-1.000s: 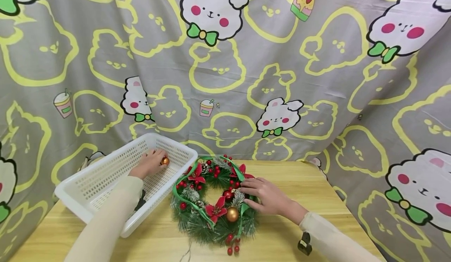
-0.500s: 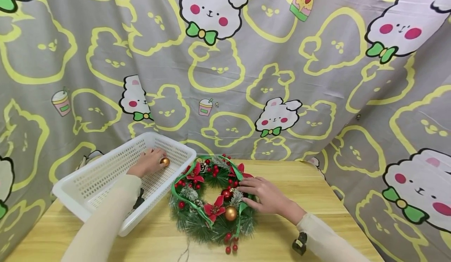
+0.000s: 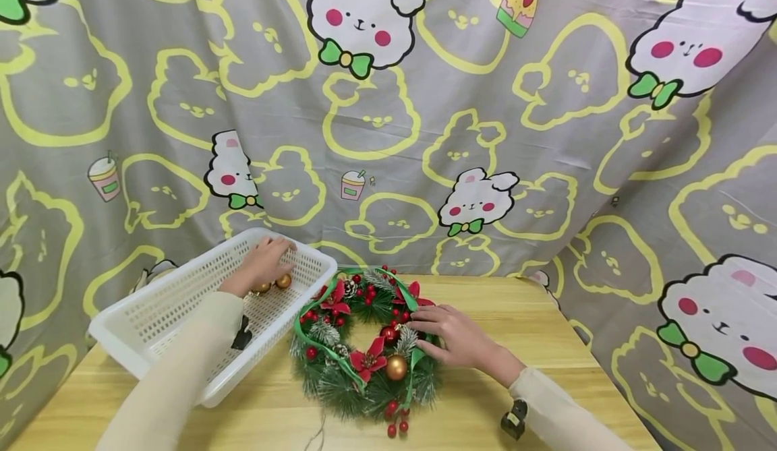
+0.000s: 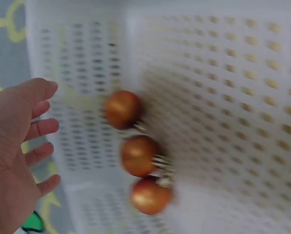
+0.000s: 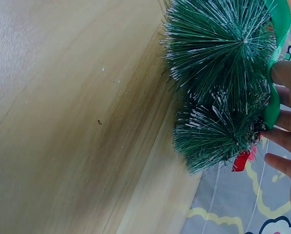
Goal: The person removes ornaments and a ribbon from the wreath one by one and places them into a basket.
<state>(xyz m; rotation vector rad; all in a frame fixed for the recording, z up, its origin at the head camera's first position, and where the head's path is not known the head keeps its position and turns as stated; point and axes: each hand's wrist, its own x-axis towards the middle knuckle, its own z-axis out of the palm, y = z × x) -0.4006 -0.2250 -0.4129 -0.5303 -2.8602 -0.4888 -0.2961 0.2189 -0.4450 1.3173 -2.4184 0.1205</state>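
Observation:
Three copper-gold Christmas baubles (image 4: pixel 139 155) lie together in the white plastic basket (image 3: pixel 115 326) near its far end. My left hand (image 3: pixel 264 262) is raised over them, and in the left wrist view its fingers are spread and hold nothing. A green Christmas wreath (image 3: pixel 340 394) with red poinsettias, berries, pine cones and a gold bauble (image 3: pixel 396 367) lies flat on the table. On its right side my right hand (image 3: pixel 458 336) rests with fingers extended. In the right wrist view, those fingertips touch the green ribbon (image 5: pixel 280 24) that runs along the wreath.
The wooden table (image 3: pixel 504 410) bears both the basket, at left, and the wreath. A patterned grey curtain (image 3: pixel 388 134) hangs behind and along the sides. A thin string (image 3: pixel 317 431) trails from the wreath toward the front. Each wrist carries a small black camera (image 3: pixel 514 418).
My left hand has lifted off the baubles and shifted slightly toward the basket's back edge, uncovering more of them. The right hand stays on the wreath.

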